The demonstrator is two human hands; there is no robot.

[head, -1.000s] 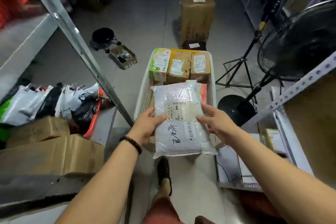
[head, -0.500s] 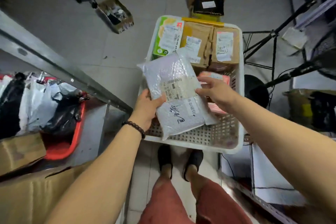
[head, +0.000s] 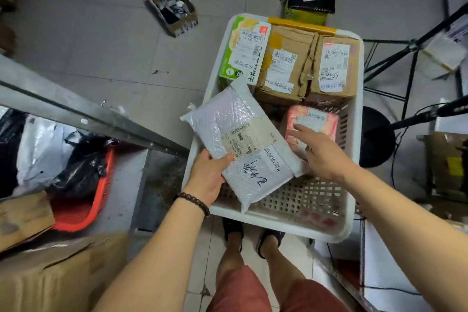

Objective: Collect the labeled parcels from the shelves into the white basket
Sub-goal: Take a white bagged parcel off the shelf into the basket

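Note:
A white bubble-wrap parcel (head: 243,144) with a shipping label and black handwriting hangs tilted over the near left part of the white basket (head: 354,154). My left hand (head: 209,177) grips its lower left edge, thumb on top. My right hand (head: 321,152) is off the parcel, fingers stretched out toward a pink labeled parcel (head: 314,119) lying in the basket. At the basket's far end stand a green labeled box (head: 240,50) and two brown labeled cartons (head: 286,63), (head: 334,66).
A metal shelf post (head: 83,111) slants across the left. Below it a red basket (head: 83,205) holds black and white bagged parcels (head: 53,157). Cardboard boxes (head: 63,278) sit near left. A fan stand and base (head: 377,139) are at right. My feet (head: 253,238) are just behind the basket.
The view tipped down over the basket. The parcel dropped lower into the basket and turned. My right hand let go of it and now reaches toward the pink parcel.

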